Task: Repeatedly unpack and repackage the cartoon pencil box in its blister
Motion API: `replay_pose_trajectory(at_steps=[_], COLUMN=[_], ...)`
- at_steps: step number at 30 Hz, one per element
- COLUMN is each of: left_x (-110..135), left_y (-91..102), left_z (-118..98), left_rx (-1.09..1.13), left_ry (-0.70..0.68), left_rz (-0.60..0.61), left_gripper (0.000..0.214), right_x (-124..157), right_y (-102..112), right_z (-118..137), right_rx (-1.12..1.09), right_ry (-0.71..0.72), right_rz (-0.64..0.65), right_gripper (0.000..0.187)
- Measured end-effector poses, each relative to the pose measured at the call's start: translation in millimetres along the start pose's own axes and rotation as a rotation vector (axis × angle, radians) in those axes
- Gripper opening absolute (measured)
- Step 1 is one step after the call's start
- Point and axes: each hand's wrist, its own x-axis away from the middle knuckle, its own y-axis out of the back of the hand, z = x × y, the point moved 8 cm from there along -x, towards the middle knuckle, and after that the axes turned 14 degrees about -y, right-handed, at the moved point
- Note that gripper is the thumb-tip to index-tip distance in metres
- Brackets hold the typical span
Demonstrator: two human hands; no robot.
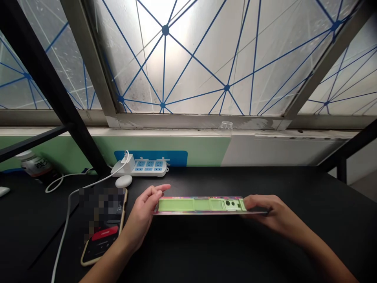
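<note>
A long, slim pencil case is held level above the black desk, its narrow lime-green side towards me. Multicoloured print shows along its thin top and bottom edges, and a white part with two dark round spots sits near its right end. My left hand grips the left end, thumb on the near side and one finger stretched out past the top edge. At the other end, my right hand is closed around the corner, with some fingers hidden behind and below. A thin dark edge sticks out under the right fingers.
On the black desk, a phone lies left of my left forearm, crossed nearby by a white cable. Behind are a white oval case, a power strip and a bottle. Black frame posts flank the desk.
</note>
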Motion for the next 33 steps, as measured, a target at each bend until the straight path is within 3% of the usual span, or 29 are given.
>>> replay_pose_trajectory(at_steps=[3,7,9,14,16,20,24,27,33], left_x=[1.9,14.0,16.9,19.8,21.1,24.6,28.4,25.9,10.8], left_y=[-7.2,-19.3,-23.4,-36.9,-40.2,-46.2,-51.7,-49.0,-24.9], left_z=[4.2,12.1,12.1,8.5,6.8,-2.0,-13.9,-17.3,-24.7], left_rx=[-0.175,-0.467,-0.634,-0.795,-0.841,-1.035,-1.2,-1.219,-1.176], left_ry=[0.061,0.097,0.048,-0.132,-0.234,-0.518,-0.742,-0.758,-0.711], left_rz=[0.263,0.611,0.677,0.73,0.754,0.76,0.707,0.654,0.312], left_gripper=[0.028,0.072,0.08,0.076,0.078,0.088,0.086,0.089,0.093], right_x=[3.1,3.9,2.7,-5.5,-10.2,-20.6,-24.9,-19.6,-0.5], right_y=[-4.4,-15.1,-21.0,-27.2,-28.1,-28.0,-19.7,-11.3,-1.4], right_z=[-2.2,-23.7,-35.2,-36.9,-32.0,-29.9,-26.3,-19.9,-1.6], right_rx=[0.025,0.1,0.126,0.091,0.06,0.053,-0.002,-0.005,0.168], right_ry=[-0.037,-0.047,-0.061,-0.106,-0.097,-0.09,-0.083,-0.061,0.118], right_rz=[0.13,0.22,0.24,0.164,0.101,-0.024,-0.132,-0.22,-0.384], right_gripper=[0.027,0.07,0.083,0.073,0.077,0.088,0.085,0.08,0.08])
